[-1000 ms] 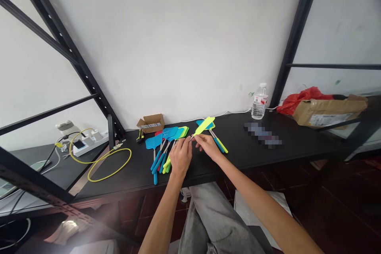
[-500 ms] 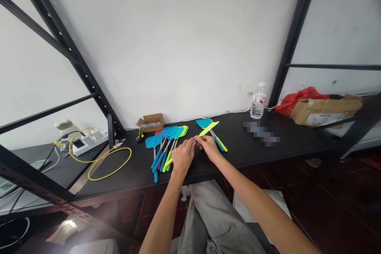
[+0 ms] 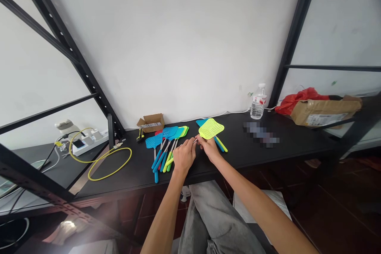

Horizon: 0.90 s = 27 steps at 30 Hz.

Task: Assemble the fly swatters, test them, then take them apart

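Note:
Both of my hands hold a yellow-green fly swatter point(image 3: 211, 128) just above the front of the desk. My left hand point(image 3: 183, 154) is closed around its shaft and handle side, with the yellow handle end poking out at the left. Close by, my right hand point(image 3: 207, 147) pinches the shaft near the perforated head. Left of my hands lies a pile of fly swatters point(image 3: 162, 149) with blue, red and green heads. Behind the held swatter, a blue fly swatter point(image 3: 201, 122) lies partly covered, and a blue and a yellow handle point(image 3: 220, 145) stick out beside my right hand.
A small open cardboard box point(image 3: 151, 124) stands by the wall. The black desk point(image 3: 119, 166) also bears a yellow cable point(image 3: 130, 158), a power strip point(image 3: 92, 142), a water bottle point(image 3: 258, 103), a blurred-out item point(image 3: 262, 134) and a larger cardboard box point(image 3: 324, 111) with a red bag.
The yellow-green swatter has turned about its shaft: its head was nearly edge-on and now shows its broad, perforated face. My hands have barely shifted.

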Each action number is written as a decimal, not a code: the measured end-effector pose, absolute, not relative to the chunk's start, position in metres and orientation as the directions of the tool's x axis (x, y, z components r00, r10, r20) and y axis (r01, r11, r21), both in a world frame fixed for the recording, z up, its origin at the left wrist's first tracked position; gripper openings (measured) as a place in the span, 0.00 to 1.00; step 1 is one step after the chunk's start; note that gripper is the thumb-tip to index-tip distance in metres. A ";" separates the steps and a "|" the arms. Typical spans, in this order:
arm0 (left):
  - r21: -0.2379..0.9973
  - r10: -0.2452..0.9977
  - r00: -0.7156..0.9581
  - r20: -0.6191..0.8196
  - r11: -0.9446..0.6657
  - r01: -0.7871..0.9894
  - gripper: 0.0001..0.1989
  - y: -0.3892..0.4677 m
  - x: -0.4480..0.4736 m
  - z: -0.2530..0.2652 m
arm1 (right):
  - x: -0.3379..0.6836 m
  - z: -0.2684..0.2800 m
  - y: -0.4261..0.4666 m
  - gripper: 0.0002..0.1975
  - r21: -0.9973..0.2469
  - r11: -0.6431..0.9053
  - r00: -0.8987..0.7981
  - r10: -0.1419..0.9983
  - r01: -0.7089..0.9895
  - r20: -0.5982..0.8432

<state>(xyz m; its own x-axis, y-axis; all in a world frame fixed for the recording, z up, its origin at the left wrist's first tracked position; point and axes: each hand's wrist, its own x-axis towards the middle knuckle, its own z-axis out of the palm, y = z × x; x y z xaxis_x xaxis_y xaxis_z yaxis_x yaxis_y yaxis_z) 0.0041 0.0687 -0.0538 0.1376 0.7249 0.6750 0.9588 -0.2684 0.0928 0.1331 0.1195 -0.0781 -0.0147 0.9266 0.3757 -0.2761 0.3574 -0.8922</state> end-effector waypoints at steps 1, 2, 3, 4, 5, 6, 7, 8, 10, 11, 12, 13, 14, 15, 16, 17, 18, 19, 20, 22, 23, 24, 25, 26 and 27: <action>0.092 0.723 0.140 0.677 -0.272 0.958 0.18 0.069 0.004 -0.054 | 0.133 -0.077 0.119 0.18 -0.888 0.359 -0.004 0.927 -0.288 0.376; 0.090 0.720 0.144 0.679 -0.276 0.957 0.18 0.069 0.004 -0.054 | 0.133 -0.076 0.119 0.17 -0.883 0.359 0.010 0.927 -0.303 0.374; 0.086 0.718 0.149 0.680 -0.280 0.956 0.18 0.069 0.004 -0.054 | 0.133 -0.075 0.118 0.17 -0.878 0.356 0.028 0.930 -0.321 0.367; 0.081 0.715 0.156 0.681 -0.286 0.955 0.18 0.069 0.003 -0.054 | 0.134 -0.073 0.117 0.17 -0.872 0.349 0.048 0.934 -0.345 0.354; 0.076 0.712 0.164 0.683 -0.292 0.953 0.18 0.069 0.003 -0.054 | 0.134 -0.071 0.116 0.17 -0.865 0.339 0.068 0.938 -0.370 0.339; 0.070 0.708 0.172 0.685 -0.299 0.952 0.18 0.069 0.003 -0.055 | 0.136 -0.068 0.116 0.17 -0.857 0.332 0.087 0.942 -0.394 0.325; 0.066 0.704 0.178 0.688 -0.304 0.950 0.17 0.070 0.002 -0.055 | 0.138 -0.065 0.116 0.17 -0.849 0.328 0.104 0.944 -0.415 0.314; 0.064 0.701 0.181 0.690 -0.308 0.949 0.17 0.070 0.002 -0.055 | 0.140 -0.061 0.116 0.17 -0.840 0.329 0.122 0.944 -0.431 0.307; 0.066 0.698 0.178 0.694 -0.308 0.949 0.17 0.070 0.001 -0.056 | 0.150 -0.052 0.120 0.17 -0.827 0.344 0.157 0.939 -0.445 0.306; 0.068 0.698 0.175 0.694 -0.306 0.950 0.17 0.070 0.001 -0.056 | 0.157 -0.048 0.123 0.17 -0.821 0.354 0.179 0.935 -0.448 0.306; 0.069 0.699 0.173 0.694 -0.304 0.950 0.17 0.070 0.001 -0.057 | 0.165 -0.044 0.127 0.17 -0.816 0.364 0.202 0.931 -0.449 0.304; 0.070 0.700 0.173 0.693 -0.304 0.950 0.17 0.070 0.001 -0.057 | 0.173 -0.041 0.131 0.17 -0.811 0.373 0.229 0.926 -0.451 0.299; 0.069 0.701 0.177 0.691 -0.307 0.949 0.17 0.070 0.002 -0.057 | 0.181 -0.038 0.135 0.18 -0.807 0.380 0.255 0.922 -0.452 0.291; 0.067 0.702 0.182 0.688 -0.312 0.948 0.17 0.070 0.002 -0.057 | 0.189 -0.036 0.138 0.18 -0.809 0.381 0.273 0.920 -0.448 0.282; 0.064 0.703 0.188 0.686 -0.316 0.947 0.17 0.071 0.002 -0.057 | 0.196 -0.036 0.141 0.18 -0.812 0.381 0.277 0.919 -0.443 0.280; 0.061 0.703 0.192 0.685 -0.318 0.946 0.17 0.071 0.002 -0.057 | 0.201 -0.036 0.144 0.18 -0.814 0.377 0.274 0.921 -0.442 0.278; 0.057 0.703 0.195 0.684 -0.318 0.946 0.17 0.071 0.002 -0.057 | 0.204 -0.037 0.146 0.18 -0.815 0.369 0.268 0.924 -0.446 0.272; 0.055 0.704 0.196 0.682 -0.316 0.947 0.16 0.071 0.002 -0.056 | 0.204 -0.039 0.147 0.18 -0.814 0.359 0.263 0.928 -0.457 0.262; 0.053 0.707 0.196 0.680 -0.315 0.948 0.16 0.071 0.001 -0.056 | 0.204 -0.041 0.147 0.19 -0.811 0.347 0.264 0.933 -0.472 0.246; 0.054 0.712 0.197 0.674 -0.314 0.948 0.16 0.070 0.000 -0.056 | 0.199 -0.045 0.147 0.20 -0.806 0.321 0.260 0.941 -0.497 0.215; 0.058 0.715 0.195 0.672 -0.313 0.948 0.16 0.070 -0.001 -0.056 | 0.195 -0.046 0.145 0.21 -0.809 0.312 0.248 0.945 -0.498 0.212; 0.064 0.717 0.190 0.671 -0.312 0.948 0.16 0.070 -0.002 -0.056 | 0.191 -0.047 0.144 0.21 -0.819 0.305 0.229 0.949 -0.486 0.218; 0.071 0.718 0.184 0.671 -0.309 0.948 0.16 0.070 -0.002 -0.056 | 0.186 -0.048 0.141 0.21 -0.834 0.301 0.201 0.952 -0.463 0.232; 0.078 0.719 0.178 0.672 -0.307 0.949 0.17 0.070 -0.002 -0.056 | 0.181 -0.049 0.138 0.21 -0.853 0.297 0.166 0.954 -0.429 0.249; 0.084 0.719 0.172 0.673 -0.305 0.949 0.17 0.070 -0.002 -0.056 | 0.176 -0.050 0.135 0.21 -0.872 0.295 0.123 0.955 -0.390 0.268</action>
